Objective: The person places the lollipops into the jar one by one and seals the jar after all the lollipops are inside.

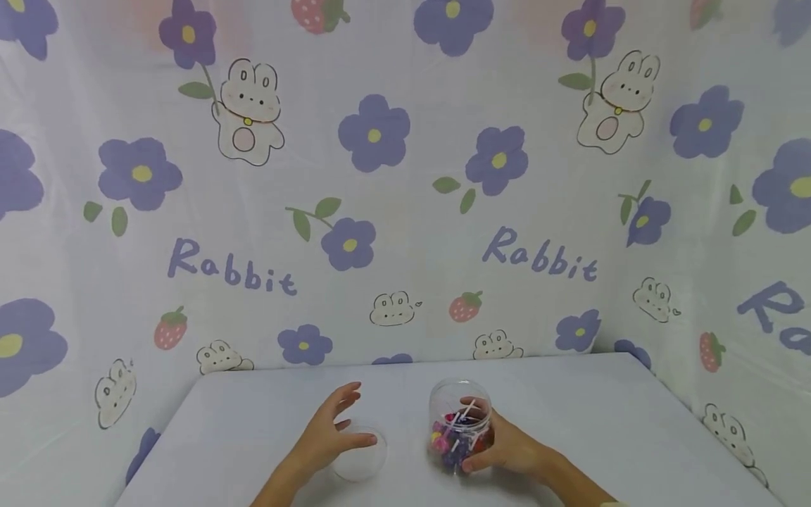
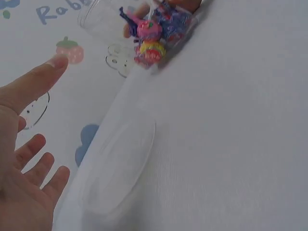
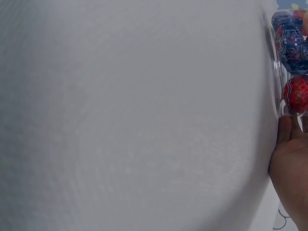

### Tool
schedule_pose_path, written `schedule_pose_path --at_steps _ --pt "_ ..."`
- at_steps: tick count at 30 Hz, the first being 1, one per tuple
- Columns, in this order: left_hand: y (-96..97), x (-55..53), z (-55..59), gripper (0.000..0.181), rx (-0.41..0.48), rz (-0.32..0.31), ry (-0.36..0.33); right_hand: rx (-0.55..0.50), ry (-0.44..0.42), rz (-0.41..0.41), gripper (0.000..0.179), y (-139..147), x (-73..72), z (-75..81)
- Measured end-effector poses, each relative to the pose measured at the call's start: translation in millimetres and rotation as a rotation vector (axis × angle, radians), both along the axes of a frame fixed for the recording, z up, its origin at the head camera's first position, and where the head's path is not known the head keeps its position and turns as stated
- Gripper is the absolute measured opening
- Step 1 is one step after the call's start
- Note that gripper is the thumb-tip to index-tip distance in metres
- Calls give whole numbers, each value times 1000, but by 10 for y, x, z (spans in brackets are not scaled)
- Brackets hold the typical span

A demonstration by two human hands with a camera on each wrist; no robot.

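Note:
A clear, lidless jar (image 1: 456, 400) stands on the white table, with several wrapped lollipops (image 1: 442, 441) in red, pink, yellow and purple-blue inside, white sticks pointing up. My right hand (image 1: 512, 445) grips the jar from its right side, thumb at the front low down and fingers behind the clear wall. In the right wrist view the jar's lower part, with red and blue lollipops (image 3: 295, 94), shows at the right edge. A round clear lid (image 1: 362, 466) lies flat to the left of the jar. Over its left edge is my left hand (image 1: 322, 435), holding nothing, thumb and fingers spread apart.
The white table (image 1: 234, 429) reaches back to a hanging cloth (image 1: 405, 211) printed with purple flowers, rabbits and strawberries. The same cloth also closes off the left and right sides.

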State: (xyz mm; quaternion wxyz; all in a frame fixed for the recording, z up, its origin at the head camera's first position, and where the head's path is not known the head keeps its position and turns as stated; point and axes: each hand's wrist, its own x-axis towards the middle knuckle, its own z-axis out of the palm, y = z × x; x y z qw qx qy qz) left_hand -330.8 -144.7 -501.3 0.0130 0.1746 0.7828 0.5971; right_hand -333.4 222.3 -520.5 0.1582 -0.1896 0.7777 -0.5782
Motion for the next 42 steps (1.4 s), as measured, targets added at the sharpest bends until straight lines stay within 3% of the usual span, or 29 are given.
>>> schedule_pose_path --at_steps 3,8,14,18,23,27,33,42 --pt "-194 16 -87 98 -43 30 -8 -1 -4 -4 104 -3 1 2" --pt "-418 35 -256 112 -219 19 -7 10 5 -11 104 -5 15 -9" --pt "-437 -15 -372 119 -411 -67 88 4 4 -4 103 -9 -10 -18" --pt "-417 -30 -394 113 -470 -94 130 9 12 -5 103 -9 -11 -17" --pt "-403 -15 -401 102 -444 -59 132 2 15 -5 104 -12 -2 -18" --pt "-375 17 -373 100 -406 -29 93 -2 10 -6 105 -15 -1 -35" --pt "-240 20 -212 96 -313 -16 13 15 19 -18 104 -19 -4 -36" --pt "8 -34 40 99 -321 -46 62 50 39 -58 104 -24 2 -31"
